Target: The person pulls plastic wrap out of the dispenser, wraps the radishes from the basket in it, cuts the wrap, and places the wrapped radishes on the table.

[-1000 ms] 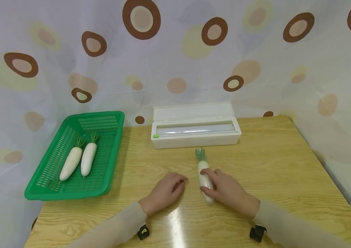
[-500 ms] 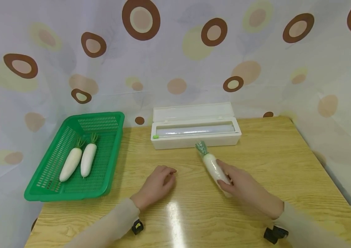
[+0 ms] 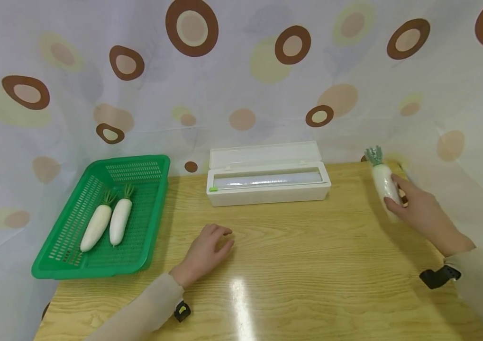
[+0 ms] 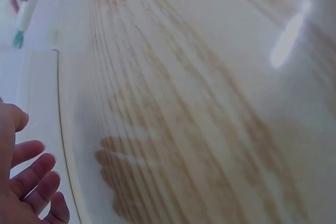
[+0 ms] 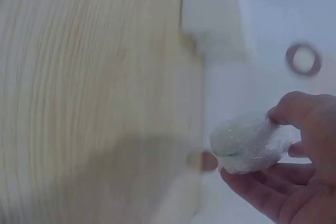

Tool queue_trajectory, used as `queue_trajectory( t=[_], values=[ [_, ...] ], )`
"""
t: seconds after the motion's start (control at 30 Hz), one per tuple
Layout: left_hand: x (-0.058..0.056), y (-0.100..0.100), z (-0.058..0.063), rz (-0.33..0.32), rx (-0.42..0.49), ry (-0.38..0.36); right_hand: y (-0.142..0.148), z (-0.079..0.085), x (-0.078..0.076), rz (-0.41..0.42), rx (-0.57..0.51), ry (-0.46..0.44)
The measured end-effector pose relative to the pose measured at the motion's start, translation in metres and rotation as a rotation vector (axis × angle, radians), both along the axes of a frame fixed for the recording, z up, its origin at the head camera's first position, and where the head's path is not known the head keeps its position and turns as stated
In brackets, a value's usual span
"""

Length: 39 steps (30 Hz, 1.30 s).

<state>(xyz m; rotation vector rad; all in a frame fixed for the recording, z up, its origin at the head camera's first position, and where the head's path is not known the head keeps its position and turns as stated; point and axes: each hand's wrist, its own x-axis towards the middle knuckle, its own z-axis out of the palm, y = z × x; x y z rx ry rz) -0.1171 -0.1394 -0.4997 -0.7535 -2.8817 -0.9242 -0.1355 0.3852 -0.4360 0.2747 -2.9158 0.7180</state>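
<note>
Over the far right part of the table, my right hand point(image 3: 424, 213) grips a white radish point(image 3: 385, 183) wrapped in clear plastic film. Its green stalks point away from me, and in the head view a shadow falls on the wood below. The right wrist view shows the root end of the wrapped radish point(image 5: 251, 142) between thumb and fingers. My left hand point(image 3: 203, 253) holds nothing; its fingers are loosely bent over the table left of centre. In the left wrist view, the left hand's fingers point(image 4: 34, 174) are spread slightly apart.
A green plastic basket point(image 3: 156, 227) at the left holds two unwrapped radishes point(image 3: 109, 222) with green tops. At the back middle stands a white film dispenser point(image 3: 271, 193), lid raised, with a roll of cling film point(image 3: 267, 180) inside. A patterned cloth hangs behind the wooden table point(image 3: 292, 265).
My right hand has carried the wrapped radish from the table's middle to the far right, lifting it. My left hand has drawn back a little to the left.
</note>
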Motion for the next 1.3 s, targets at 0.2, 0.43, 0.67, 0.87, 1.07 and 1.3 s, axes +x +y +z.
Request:
queue_trajectory(
  t=[0.2, 0.43, 0.67, 0.87, 1.07, 1.3],
  values=[
    [0.001, -0.002, -0.002, 0.009, 0.027, -0.038, 0.049, -0.026, -0.022, -0.061, 0.019, -0.175],
    [0.002, -0.001, -0.004, 0.004, 0.034, -0.005, 0.07, -0.045, -0.041, -0.034, 0.065, -0.246],
    [0.0, -0.003, -0.006, -0.001, 0.022, 0.039, 0.068, -0.054, -0.048, -0.025, 0.042, -0.189],
    [-0.001, -0.005, -0.006, 0.003, 0.014, 0.032, 0.063, -0.057, -0.051, -0.044, 0.037, -0.226],
    [-0.001, -0.003, -0.006, -0.001, 0.014, 0.028, 0.064, -0.059, -0.05, -0.047, 0.013, -0.236],
    [0.002, -0.003, -0.008, 0.01, 0.015, 0.017, 0.064, -0.063, -0.053, -0.037, 0.028, -0.22]
  ],
)
